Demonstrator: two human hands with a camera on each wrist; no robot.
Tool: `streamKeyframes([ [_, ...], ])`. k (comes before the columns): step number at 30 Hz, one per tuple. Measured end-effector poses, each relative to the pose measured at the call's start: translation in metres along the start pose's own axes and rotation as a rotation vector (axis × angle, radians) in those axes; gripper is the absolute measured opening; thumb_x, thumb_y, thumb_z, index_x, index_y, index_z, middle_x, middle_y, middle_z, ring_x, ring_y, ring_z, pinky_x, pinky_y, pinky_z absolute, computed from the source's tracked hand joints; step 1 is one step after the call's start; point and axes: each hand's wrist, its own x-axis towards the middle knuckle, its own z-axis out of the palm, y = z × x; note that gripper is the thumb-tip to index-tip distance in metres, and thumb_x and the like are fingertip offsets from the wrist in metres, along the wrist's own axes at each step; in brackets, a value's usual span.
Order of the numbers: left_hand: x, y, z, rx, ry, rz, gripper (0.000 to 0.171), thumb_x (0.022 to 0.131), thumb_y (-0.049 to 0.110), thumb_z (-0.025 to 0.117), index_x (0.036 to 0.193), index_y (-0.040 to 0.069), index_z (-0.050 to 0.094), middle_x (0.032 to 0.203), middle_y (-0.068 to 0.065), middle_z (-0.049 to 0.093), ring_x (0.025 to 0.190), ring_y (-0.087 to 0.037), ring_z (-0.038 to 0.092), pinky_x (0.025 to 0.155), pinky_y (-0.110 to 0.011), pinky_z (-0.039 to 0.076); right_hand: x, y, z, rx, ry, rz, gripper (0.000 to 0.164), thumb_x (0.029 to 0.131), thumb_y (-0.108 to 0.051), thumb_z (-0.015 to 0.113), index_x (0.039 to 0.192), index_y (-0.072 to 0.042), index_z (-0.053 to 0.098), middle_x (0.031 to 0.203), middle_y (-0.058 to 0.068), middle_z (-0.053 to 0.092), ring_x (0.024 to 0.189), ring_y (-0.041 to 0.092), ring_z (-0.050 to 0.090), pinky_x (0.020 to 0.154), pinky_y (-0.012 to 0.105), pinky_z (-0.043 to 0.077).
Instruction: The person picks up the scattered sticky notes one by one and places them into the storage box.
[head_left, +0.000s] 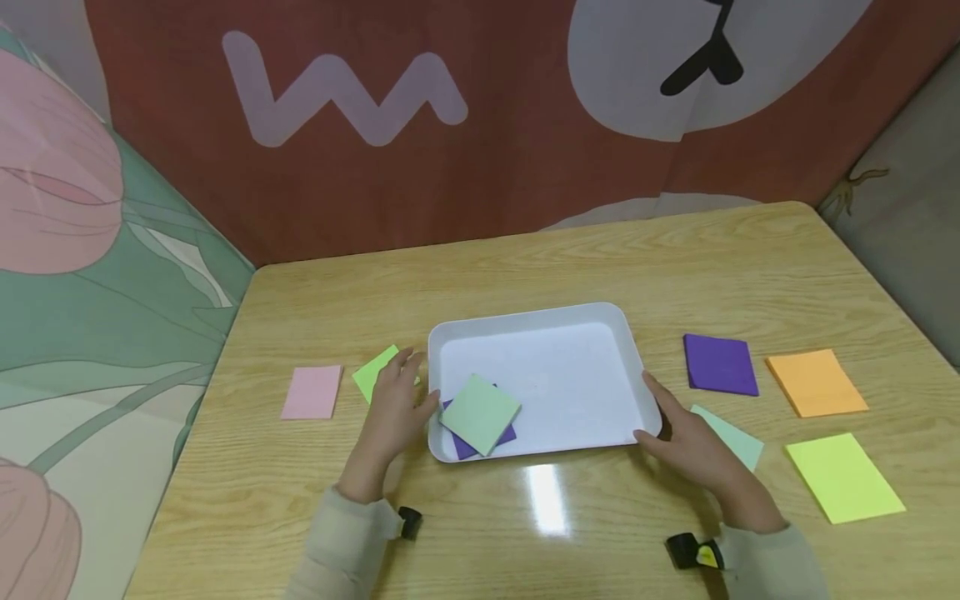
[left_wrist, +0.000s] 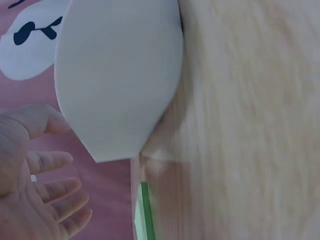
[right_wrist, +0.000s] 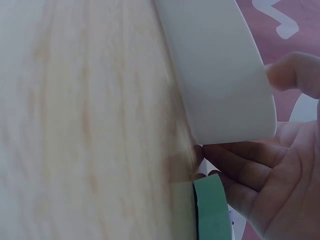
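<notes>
A shallow white tray (head_left: 558, 375) lies on the wooden table between my hands. Inside its left end, a mint-green sticky note pad (head_left: 480, 414) rests askew over a purple pad (head_left: 464, 448), mostly covered. My right hand (head_left: 690, 446) grips the tray's near right corner, thumb at the rim and fingers along the side wall (right_wrist: 215, 75). At the left end, my left hand (head_left: 392, 417) has its thumb at the tray edge and its fingers loosely extended. Those fingers partly cover a lime-green pad (head_left: 369, 377) on the table.
A pink pad (head_left: 312, 392) lies at the left. Right of the tray are a purple pad (head_left: 721, 364), an orange pad (head_left: 817, 382), a yellow pad (head_left: 845, 477) and a mint-green pad (head_left: 738, 440) partly behind my right hand. Printed cloth (head_left: 450, 192) hangs behind the table.
</notes>
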Motion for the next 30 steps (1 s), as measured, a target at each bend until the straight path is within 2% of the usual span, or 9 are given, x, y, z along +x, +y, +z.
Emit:
streamKeyframes([
  [4,0.000,-0.005,-0.002,0.000,-0.018,-0.082,0.056,0.075,0.016,0.060,0.124,-0.004,0.040,0.128,-0.026,0.032,0.116,-0.039,0.028,0.093,-0.051,0.024,-0.001,0.000,0.000,0.015,-0.003,0.004,0.079,0.081,-0.022,0.058,0.137,0.000,0.007,0.133,0.032,0.018,0.115,0.048,0.024,0.089,0.054,0.027],
  [12,0.000,-0.009,-0.001,-0.005,-0.071,-0.178,0.057,0.081,0.028,0.056,0.126,-0.002,0.039,0.129,-0.025,0.030,0.117,-0.040,0.027,0.093,-0.053,0.022,-0.001,0.000,-0.001,0.028,-0.008,0.007,0.079,0.081,-0.022,0.057,0.138,-0.002,0.006,0.134,0.030,0.017,0.116,0.047,0.023,0.091,0.054,0.024],
  [19,-0.001,-0.015,-0.003,0.001,-0.051,-0.183,0.055,0.082,0.028,0.054,0.124,-0.005,0.039,0.128,-0.026,0.031,0.116,-0.040,0.028,0.093,-0.054,0.023,-0.001,-0.001,-0.002,0.027,-0.007,0.011,0.079,0.081,-0.022,0.057,0.138,-0.002,0.006,0.134,0.030,0.017,0.116,0.047,0.023,0.091,0.054,0.024],
  [24,-0.001,-0.020,-0.006,0.027,-0.084,-0.208,0.055,0.083,0.027,0.052,0.125,-0.006,0.038,0.128,-0.026,0.030,0.117,-0.040,0.026,0.093,-0.054,0.021,-0.001,0.000,-0.002,0.033,-0.006,0.003,0.078,0.081,-0.022,0.057,0.138,-0.001,0.007,0.134,0.030,0.017,0.117,0.047,0.023,0.091,0.054,0.023],
  [30,-0.001,-0.028,-0.007,0.085,-0.104,-0.192,0.050,0.083,0.022,0.052,0.121,-0.008,0.040,0.125,-0.029,0.033,0.113,-0.043,0.030,0.091,-0.055,0.025,-0.002,0.001,-0.001,0.023,0.000,-0.006,0.078,0.081,-0.022,0.057,0.137,0.000,0.007,0.133,0.032,0.018,0.115,0.048,0.025,0.090,0.054,0.025],
])
